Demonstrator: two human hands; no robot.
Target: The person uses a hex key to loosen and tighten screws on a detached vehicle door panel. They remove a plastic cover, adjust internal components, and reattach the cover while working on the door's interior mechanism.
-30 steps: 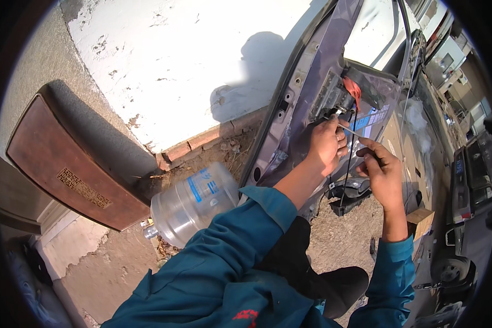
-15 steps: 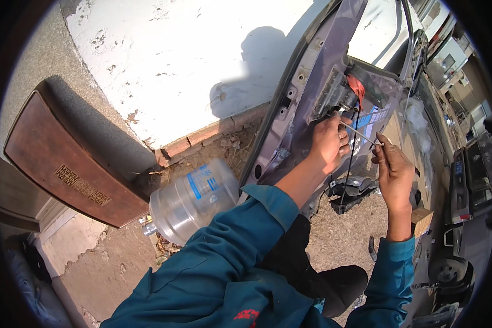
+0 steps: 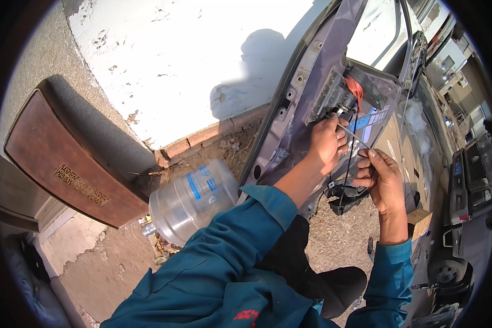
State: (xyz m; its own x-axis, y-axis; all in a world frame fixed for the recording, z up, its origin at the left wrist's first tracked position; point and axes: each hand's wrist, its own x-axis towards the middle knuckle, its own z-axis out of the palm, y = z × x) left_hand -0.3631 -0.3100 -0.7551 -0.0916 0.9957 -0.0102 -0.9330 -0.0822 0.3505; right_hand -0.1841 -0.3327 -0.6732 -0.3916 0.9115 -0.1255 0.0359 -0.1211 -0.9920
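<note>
My left hand is closed on the near end of a thin metal rod, at a metal mechanism in the stripped purple car door. My right hand pinches the rod's other end between thumb and finger, lower and to the right. A red cloth or strip hangs beside the mechanism, and a black cable runs down past the rod to a black plastic part below.
A large clear plastic water bottle lies on the ground left of the door. A brown wooden panel leans at the left against a step. A white wall stands behind. A small wooden box and another vehicle are at the right.
My right hand has shifted about the rod's far end, rightward and then back left and slightly down, fingers now more curled. The rod's angle changed slightly. My left hand has barely moved.
</note>
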